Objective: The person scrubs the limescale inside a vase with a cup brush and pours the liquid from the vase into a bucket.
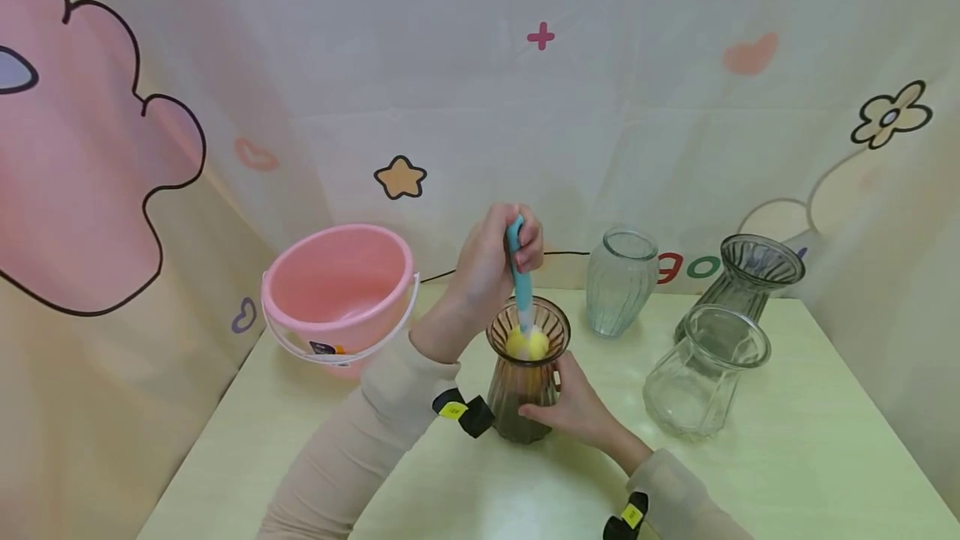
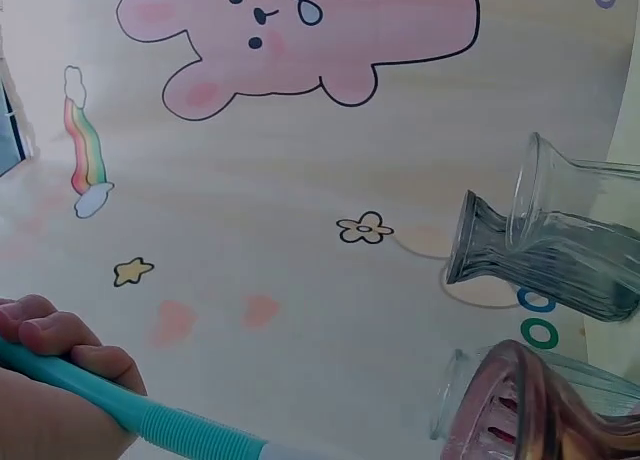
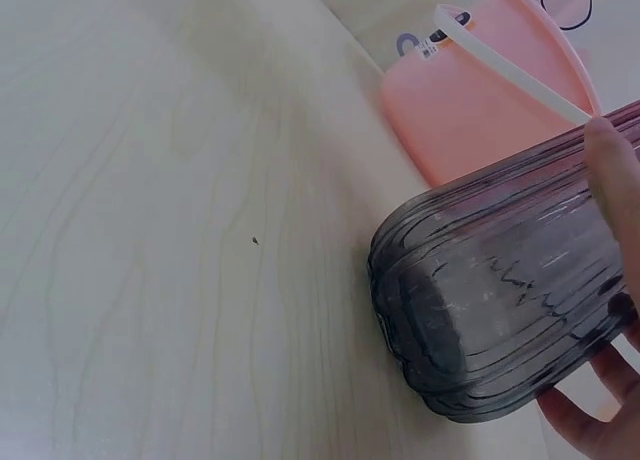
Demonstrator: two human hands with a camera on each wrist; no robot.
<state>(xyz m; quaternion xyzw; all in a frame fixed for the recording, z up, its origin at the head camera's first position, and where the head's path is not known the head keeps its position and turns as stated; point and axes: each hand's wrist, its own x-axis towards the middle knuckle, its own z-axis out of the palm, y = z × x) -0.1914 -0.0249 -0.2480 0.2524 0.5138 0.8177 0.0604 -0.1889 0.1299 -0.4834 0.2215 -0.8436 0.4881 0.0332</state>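
Note:
My left hand (image 1: 501, 261) grips the teal handle of a bottle brush (image 1: 522, 290) from above, fingers wrapped round it. The brush's yellow sponge head sits just inside the flared mouth of a brown-to-grey ribbed glass vase (image 1: 517, 394). In the left wrist view the teal handle (image 2: 190, 430) runs out from under my curled fingers. My right hand (image 1: 573, 407) holds the vase round its lower right side, thumb at the front; its other fingers are partly hidden behind the glass. The right wrist view shows the grey base of the vase (image 3: 480, 290), tilted in that picture.
Left of the vase stands a pink bucket (image 1: 292, 317) with a white handle. To the right are a pale green glass vase (image 1: 618, 290), a dark grey flared vase (image 1: 761, 265) and a clear glass vase (image 1: 693, 394). A printed curtain (image 1: 480, 90) hangs behind the table.

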